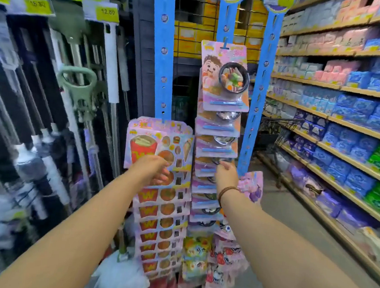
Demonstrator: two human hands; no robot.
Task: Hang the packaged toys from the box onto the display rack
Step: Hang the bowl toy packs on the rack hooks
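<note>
Gripping fries pack [159,141] in left hand [157,170], pinching bowl pack [206,166] in right hand [226,175]; hung long-axis vertical on strips [162,50] straight ahead, equally near.

ahead: toy packs [225,78] block | left: mop handles [109,69] | right: aisle floor [281,210] free

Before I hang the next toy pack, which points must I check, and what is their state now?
1. Left hand empty: cannot tell, it rests against the fries packs.
2. Right hand empty: cannot tell, it touches the bowl packs.
3. Free holes on left strip: ok, upper part bare.
4. Room on right strip: ok, one pink pack low down.
5. Box in view: not ok.
</note>
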